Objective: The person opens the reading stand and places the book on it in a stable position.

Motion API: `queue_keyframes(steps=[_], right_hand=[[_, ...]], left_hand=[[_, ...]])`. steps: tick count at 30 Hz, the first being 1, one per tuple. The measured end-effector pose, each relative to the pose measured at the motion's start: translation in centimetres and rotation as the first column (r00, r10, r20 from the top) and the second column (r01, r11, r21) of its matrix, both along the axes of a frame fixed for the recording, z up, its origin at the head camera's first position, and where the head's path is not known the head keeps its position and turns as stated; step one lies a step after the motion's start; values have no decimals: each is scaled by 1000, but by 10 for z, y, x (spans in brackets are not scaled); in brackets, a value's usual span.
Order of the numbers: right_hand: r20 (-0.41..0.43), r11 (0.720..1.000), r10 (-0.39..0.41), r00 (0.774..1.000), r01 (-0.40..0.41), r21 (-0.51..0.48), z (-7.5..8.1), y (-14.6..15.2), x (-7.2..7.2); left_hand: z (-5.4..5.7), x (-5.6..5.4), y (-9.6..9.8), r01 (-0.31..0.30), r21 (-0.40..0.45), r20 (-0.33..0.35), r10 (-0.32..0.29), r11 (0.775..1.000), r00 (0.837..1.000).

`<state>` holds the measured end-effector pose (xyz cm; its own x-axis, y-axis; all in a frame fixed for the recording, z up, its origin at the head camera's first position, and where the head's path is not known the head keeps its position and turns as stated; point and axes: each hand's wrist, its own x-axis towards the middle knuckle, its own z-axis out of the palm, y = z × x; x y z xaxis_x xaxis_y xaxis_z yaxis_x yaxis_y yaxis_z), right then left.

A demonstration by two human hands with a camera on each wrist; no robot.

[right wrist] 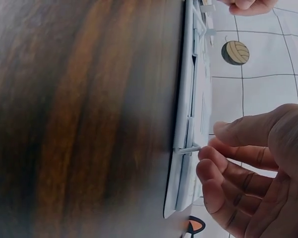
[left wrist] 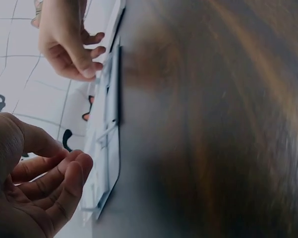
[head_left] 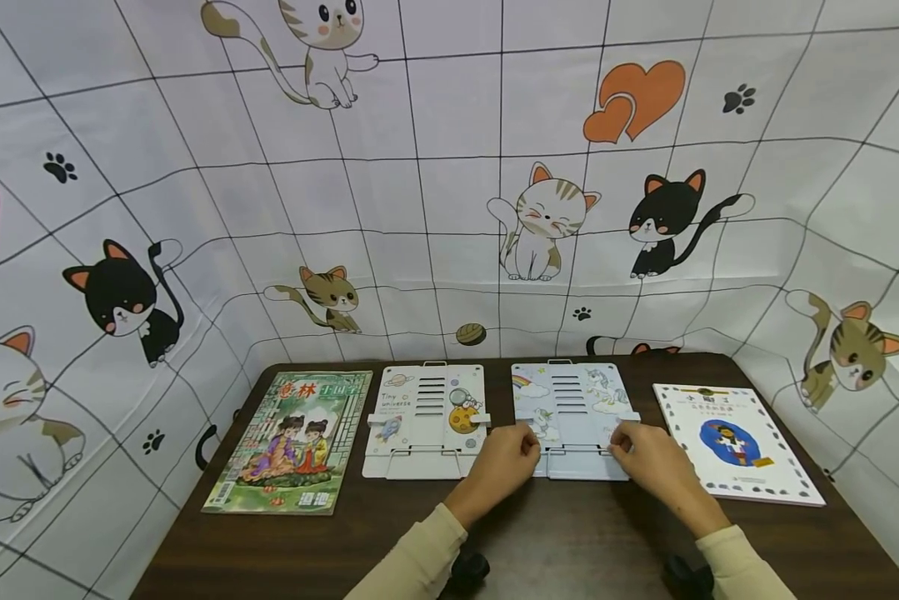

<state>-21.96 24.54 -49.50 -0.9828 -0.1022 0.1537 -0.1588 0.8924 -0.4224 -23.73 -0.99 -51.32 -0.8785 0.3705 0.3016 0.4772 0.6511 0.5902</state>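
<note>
Two folding book stands lie flat side by side on the table. The right one, a unicorn-print book stand, has both hands at its lower corners. My left hand is at its left edge, thumb near loosely curled fingers, with nothing visible between them in the left wrist view. My right hand is at the lower right corner. Its fingertips meet the end of a wire page clip; whether they pinch it is hidden. The other, a space-print book stand, lies just left of my left hand.
A green illustrated magazine lies at the left of the dark wooden table. At the right lies a white-covered book. Cat-print cloth hangs behind the table and at both sides.
</note>
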Motion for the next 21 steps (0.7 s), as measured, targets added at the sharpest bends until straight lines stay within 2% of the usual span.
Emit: queue_keyframes(steps=[9, 10, 13, 14, 16, 17, 20, 21], right_hand=[[68, 999, -35, 997, 33, 22, -7, 6, -2], [77, 999, -39, 996, 37, 23, -8, 6, -3], [96, 999, -45, 994, 43, 24, -9, 7, -3], [97, 999, -45, 994, 43, 25, -10, 7, -4], [107, 999, -43, 993, 40, 27, -10, 7, -5], [111, 999, -41, 993, 38, 27, -10, 7, -5], [115, 999, -30, 993, 28, 18, -12, 8, -6], [114, 1000, -26, 993, 25, 12, -13, 9, -7]], left_hand=[[-7, -1, 15, -18, -15, 60, 19, 1000, 998], [-17, -5, 16, -22, -23, 27, 23, 999, 999], [-21, -6, 18, -25, -12, 22, 25, 1000, 999], [-30, -9, 19, -30, -22, -8, 30, 999, 1000], [-37, -13, 21, -23, -16, -7, 22, 1000, 1000], [-36, -13, 22, -21, -17, 22, 21, 1000, 1000], [-60, -26, 29, -31, -54, 16, 32, 998, 999], [-60, -27, 30, -35, -57, 36, 37, 998, 999]])
